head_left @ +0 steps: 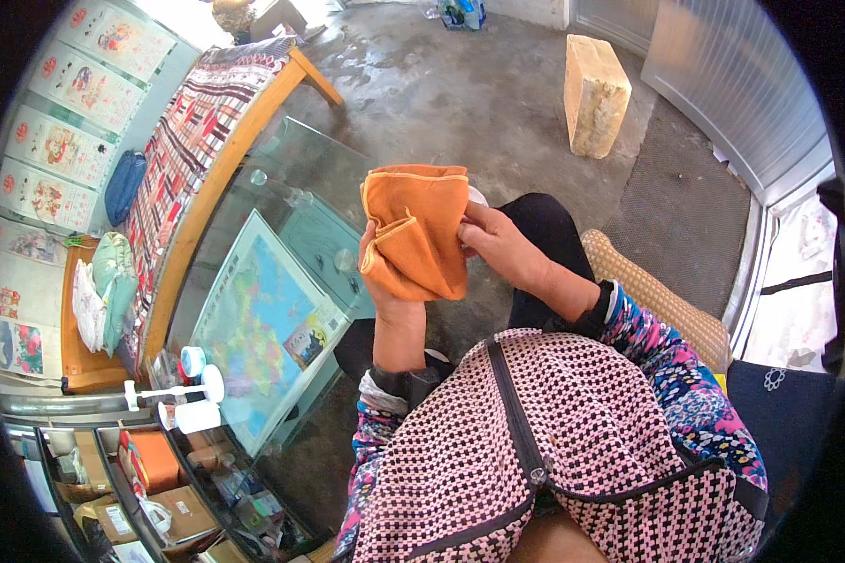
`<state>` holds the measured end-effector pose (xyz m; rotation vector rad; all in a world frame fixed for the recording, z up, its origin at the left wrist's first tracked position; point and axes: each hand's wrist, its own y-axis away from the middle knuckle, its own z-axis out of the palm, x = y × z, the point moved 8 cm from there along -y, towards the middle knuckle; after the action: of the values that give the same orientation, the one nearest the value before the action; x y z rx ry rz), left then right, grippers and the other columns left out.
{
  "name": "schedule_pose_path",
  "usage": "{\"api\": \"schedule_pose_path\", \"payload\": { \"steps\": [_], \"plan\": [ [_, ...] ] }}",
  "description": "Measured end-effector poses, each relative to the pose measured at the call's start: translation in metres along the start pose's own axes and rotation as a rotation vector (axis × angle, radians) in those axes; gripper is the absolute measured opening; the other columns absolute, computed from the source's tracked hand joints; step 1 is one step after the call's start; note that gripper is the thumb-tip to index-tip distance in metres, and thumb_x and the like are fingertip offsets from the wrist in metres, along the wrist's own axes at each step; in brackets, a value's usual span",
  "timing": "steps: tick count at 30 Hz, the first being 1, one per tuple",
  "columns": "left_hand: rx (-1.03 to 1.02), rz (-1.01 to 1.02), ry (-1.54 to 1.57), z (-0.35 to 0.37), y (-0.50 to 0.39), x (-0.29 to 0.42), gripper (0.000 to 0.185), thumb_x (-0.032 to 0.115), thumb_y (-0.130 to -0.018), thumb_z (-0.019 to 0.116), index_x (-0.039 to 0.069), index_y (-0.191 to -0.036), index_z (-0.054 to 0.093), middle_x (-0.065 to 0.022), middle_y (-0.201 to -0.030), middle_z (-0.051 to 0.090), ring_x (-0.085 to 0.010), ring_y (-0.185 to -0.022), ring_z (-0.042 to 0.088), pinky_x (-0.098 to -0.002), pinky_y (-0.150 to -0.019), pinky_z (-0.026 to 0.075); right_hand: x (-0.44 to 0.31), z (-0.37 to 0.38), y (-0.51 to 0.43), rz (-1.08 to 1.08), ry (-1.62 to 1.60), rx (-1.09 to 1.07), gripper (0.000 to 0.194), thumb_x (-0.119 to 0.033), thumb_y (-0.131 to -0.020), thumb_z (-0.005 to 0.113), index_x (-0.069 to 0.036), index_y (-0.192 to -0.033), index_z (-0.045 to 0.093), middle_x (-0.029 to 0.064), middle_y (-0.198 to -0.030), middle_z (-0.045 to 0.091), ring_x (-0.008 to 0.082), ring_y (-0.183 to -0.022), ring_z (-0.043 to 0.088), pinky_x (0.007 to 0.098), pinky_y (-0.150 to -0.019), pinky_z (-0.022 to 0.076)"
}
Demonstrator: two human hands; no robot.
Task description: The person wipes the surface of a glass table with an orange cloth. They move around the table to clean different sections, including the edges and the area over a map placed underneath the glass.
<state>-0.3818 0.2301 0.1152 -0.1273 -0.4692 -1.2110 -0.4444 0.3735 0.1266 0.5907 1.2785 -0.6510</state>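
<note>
An orange cloth (433, 246) with pale stitched edges is held up above my knees, partly folded, with one corner flap hanging over its front. My left hand (393, 299) supports it from below and behind at the left side; most of those fingers are hidden by the fabric. At the right edge, my right hand (500, 243) pinches the cloth between thumb and fingers.
Left of my knees stands a glass-topped table (303, 169) with a map (267, 331) and white pump bottle (193, 415). A bed (197, 119) lies beyond it. A yellowish block (597, 98) stands on the concrete floor near the door panel (732, 84). Shelves with boxes (183, 514) are lower left.
</note>
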Motion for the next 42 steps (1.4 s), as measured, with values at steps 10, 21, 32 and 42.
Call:
{"api": "schedule_pose_path", "payload": {
  "steps": [10, 21, 32, 42],
  "plan": [
    [-0.268, -0.179, 0.024, -0.026, 0.011, -0.010, 0.042, 0.018, -0.103, 0.056, 0.000, -0.140, 0.050, -0.0126, -0.135, 0.062, -0.0258, -0.123, 0.062, -0.0406, -0.107, 0.050, -0.056, 0.022, -0.015, -0.366, 0.305, -0.043, 0.024, -0.015, -0.098, 0.064, 0.004, -0.111, 0.058, 0.0066, -0.097, 0.064, 0.0118, -0.090, 0.057, 0.0304, -0.080, 0.0501],
    [-0.171, -0.016, -0.285, 0.020, 0.017, 0.005, 0.056, -0.003, -0.092, 0.056, 0.000, -0.146, 0.044, -0.0162, -0.143, 0.057, -0.0293, -0.130, 0.059, -0.0431, -0.111, 0.048, 0.002, -0.027, -0.022, -0.091, -0.609, -0.145, 0.041, -0.025, -0.106, 0.054, -0.002, -0.140, 0.053, 0.0089, -0.133, 0.063, 0.0182, -0.115, 0.065, 0.0350, -0.100, 0.0520],
    [-0.038, -0.042, -0.610, -0.027, -0.004, -0.043, 0.055, -0.007, -0.095, 0.049, 0.000, -0.148, 0.041, -0.0137, -0.140, 0.057, -0.0226, -0.131, 0.057, -0.0375, -0.110, 0.047, 0.109, -0.017, -0.022, -0.073, -1.027, -0.297, 0.053, -0.024, -0.106, 0.054, -0.008, -0.154, 0.036, 0.0082, -0.155, 0.045, 0.0218, -0.140, 0.047, 0.0375, -0.119, 0.0363],
    [0.420, 0.634, -2.151, -0.093, -0.037, 0.136, 0.050, 0.025, -0.096, 0.062, 0.003, -0.141, 0.053, -0.0231, -0.141, 0.057, -0.0406, -0.133, 0.051, -0.0474, -0.112, 0.040, 0.089, -0.073, -0.054, -0.271, 0.242, -0.050, 0.048, -0.025, -0.108, 0.049, -0.010, -0.153, 0.038, 0.0071, -0.156, 0.042, 0.0218, -0.140, 0.047, 0.0386, -0.117, 0.0397]
  ]
}}
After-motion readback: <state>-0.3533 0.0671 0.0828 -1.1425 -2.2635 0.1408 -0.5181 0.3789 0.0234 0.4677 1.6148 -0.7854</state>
